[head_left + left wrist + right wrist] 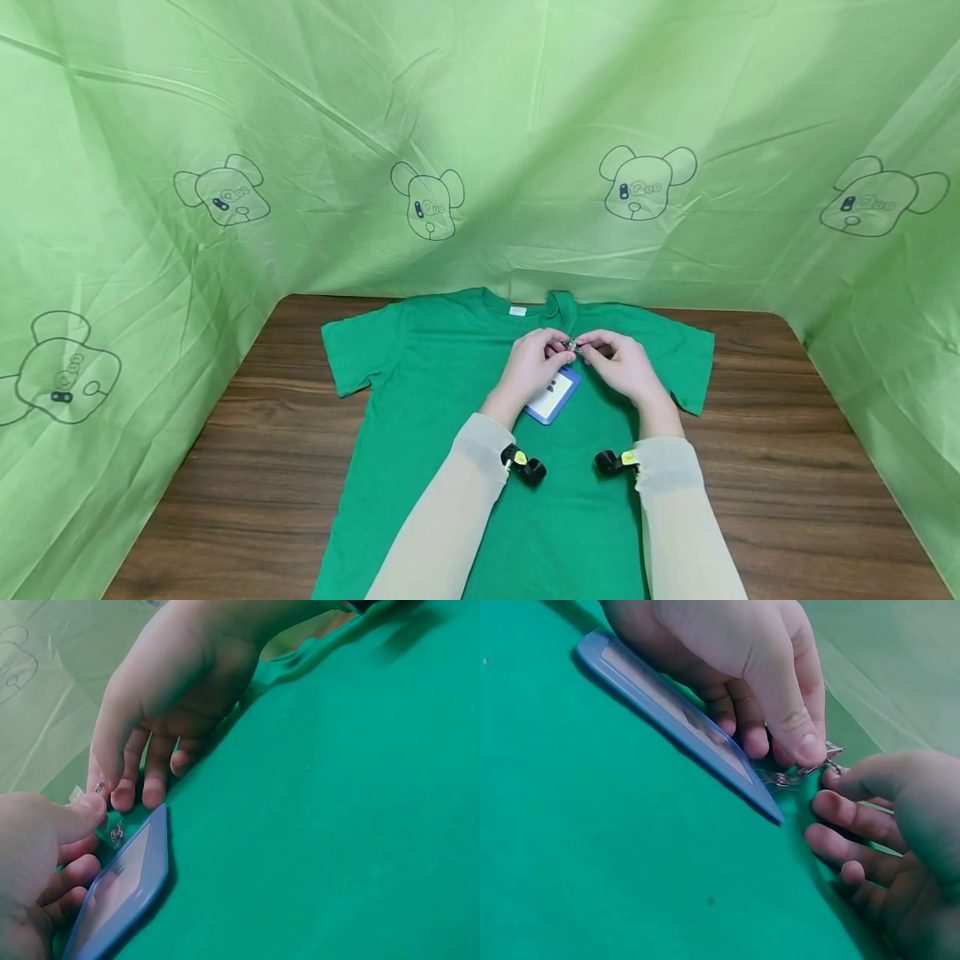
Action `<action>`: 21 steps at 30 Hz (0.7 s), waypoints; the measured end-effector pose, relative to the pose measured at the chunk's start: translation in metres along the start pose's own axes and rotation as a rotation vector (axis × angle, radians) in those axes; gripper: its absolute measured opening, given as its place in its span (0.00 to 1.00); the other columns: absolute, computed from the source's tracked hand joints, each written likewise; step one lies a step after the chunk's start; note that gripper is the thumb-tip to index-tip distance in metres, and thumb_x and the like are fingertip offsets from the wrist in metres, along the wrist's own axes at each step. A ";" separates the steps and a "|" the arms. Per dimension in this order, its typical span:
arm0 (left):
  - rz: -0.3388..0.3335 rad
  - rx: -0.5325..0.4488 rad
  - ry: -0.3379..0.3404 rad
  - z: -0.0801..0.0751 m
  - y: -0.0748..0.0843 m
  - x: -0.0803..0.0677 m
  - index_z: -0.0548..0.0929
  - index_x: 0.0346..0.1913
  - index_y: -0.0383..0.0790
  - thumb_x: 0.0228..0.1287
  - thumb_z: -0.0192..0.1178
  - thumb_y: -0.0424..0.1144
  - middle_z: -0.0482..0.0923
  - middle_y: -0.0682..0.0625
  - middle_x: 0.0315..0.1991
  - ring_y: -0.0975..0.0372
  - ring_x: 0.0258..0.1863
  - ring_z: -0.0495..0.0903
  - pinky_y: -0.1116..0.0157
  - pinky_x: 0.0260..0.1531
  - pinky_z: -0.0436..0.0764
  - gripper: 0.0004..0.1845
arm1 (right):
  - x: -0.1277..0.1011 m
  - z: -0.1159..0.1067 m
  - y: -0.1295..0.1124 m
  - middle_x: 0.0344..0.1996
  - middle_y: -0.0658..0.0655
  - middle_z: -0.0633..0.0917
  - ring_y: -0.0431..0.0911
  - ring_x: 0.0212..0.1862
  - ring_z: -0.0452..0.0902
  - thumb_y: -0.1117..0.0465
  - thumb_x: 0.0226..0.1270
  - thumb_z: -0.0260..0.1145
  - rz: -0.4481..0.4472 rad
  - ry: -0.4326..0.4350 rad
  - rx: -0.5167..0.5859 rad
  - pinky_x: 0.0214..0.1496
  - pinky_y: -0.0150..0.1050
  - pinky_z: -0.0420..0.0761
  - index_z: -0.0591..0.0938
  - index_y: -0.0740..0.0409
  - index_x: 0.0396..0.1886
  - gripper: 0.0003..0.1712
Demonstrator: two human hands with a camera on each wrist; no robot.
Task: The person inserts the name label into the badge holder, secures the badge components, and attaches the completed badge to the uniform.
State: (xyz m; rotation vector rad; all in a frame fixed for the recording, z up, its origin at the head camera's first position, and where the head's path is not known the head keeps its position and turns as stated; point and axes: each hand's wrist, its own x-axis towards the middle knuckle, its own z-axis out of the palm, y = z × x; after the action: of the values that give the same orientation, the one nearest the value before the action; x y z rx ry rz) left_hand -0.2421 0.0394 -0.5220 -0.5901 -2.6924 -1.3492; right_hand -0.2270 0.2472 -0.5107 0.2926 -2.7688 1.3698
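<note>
A green T-shirt (420, 450) lies spread out, with its collar at the far side. On its chest rests a badge holder (676, 720) with a blue frame and a white card inside. A short clear strap with a snap (781, 779) joins it to a small metal clip (834, 751). My left hand (529, 365) pinches this clip between thumb and forefinger, its other fingers bent beneath. From the other side, my right hand (624, 367) has thumb and forefinger closed on the clip's end, close over the shirt near the collar. Fingertips partly hide the clip.
The shirt lies on a dark wood-grain table (780, 467). Light green cloth walls (525, 100) with printed bear heads rise behind and at both sides. A white label (517, 311) shows inside the collar. Each wrist carries a small black camera (533, 472).
</note>
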 end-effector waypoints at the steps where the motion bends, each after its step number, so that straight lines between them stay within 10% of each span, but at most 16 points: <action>1: 0.000 -0.006 0.005 0.000 0.000 0.000 0.90 0.56 0.45 0.75 0.73 0.44 0.84 0.56 0.41 0.67 0.39 0.80 0.70 0.43 0.80 0.13 | -0.001 0.000 0.000 0.46 0.59 0.91 0.52 0.45 0.85 0.58 0.84 0.67 0.001 -0.002 0.007 0.47 0.41 0.81 0.89 0.58 0.59 0.13; 21: -0.025 -0.146 0.020 0.002 -0.004 0.003 0.90 0.56 0.43 0.77 0.72 0.42 0.89 0.54 0.42 0.69 0.39 0.85 0.72 0.43 0.84 0.12 | -0.001 0.001 0.008 0.48 0.58 0.89 0.52 0.49 0.86 0.53 0.79 0.73 -0.031 -0.019 0.101 0.50 0.36 0.83 0.86 0.55 0.61 0.18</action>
State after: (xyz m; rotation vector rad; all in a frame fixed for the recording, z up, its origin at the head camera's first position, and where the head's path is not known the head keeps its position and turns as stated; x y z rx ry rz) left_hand -0.2458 0.0397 -0.5259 -0.5535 -2.6102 -1.5602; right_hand -0.2273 0.2519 -0.5178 0.3526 -2.7028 1.5103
